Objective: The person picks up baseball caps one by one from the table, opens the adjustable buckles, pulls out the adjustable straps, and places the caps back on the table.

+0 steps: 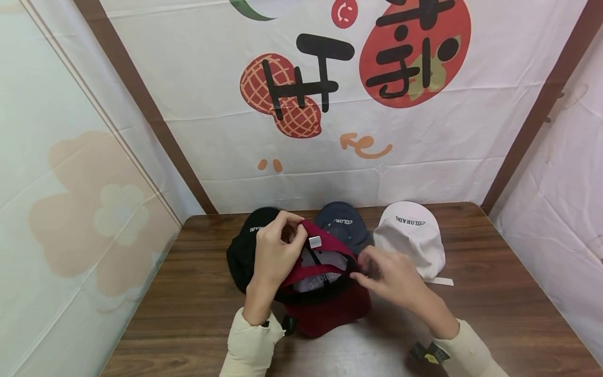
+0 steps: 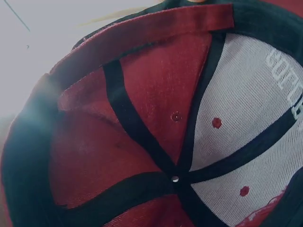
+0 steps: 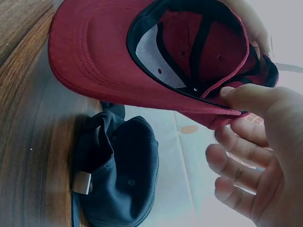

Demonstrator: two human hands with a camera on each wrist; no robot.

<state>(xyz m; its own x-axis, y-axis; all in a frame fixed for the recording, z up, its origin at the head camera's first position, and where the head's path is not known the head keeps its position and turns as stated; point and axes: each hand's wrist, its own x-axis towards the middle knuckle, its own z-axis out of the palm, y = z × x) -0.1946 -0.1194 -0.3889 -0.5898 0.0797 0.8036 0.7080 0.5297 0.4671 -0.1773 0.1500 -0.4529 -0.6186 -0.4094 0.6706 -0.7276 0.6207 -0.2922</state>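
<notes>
A dark red baseball cap (image 1: 330,314) is held up over the table, its inside facing me and its brim pointing down toward me. My left hand (image 1: 275,254) pinches the cap's edge on the upper left. On the right, my right hand (image 1: 395,275) pinches the edge between thumb and forefinger, and its other fingers are spread in the right wrist view. Red panels, black seam tape and pale backing behind stitched letters fill the inside of the cap (image 2: 147,90) in the left wrist view.
Behind the red cap are a black cap (image 1: 240,256) at left, a navy cap (image 1: 341,222) in the middle and a white cap (image 1: 407,235) at right. They rest on a brown wooden table (image 1: 494,298). Printed white cloth (image 1: 414,141) hangs beyond the table's back edge.
</notes>
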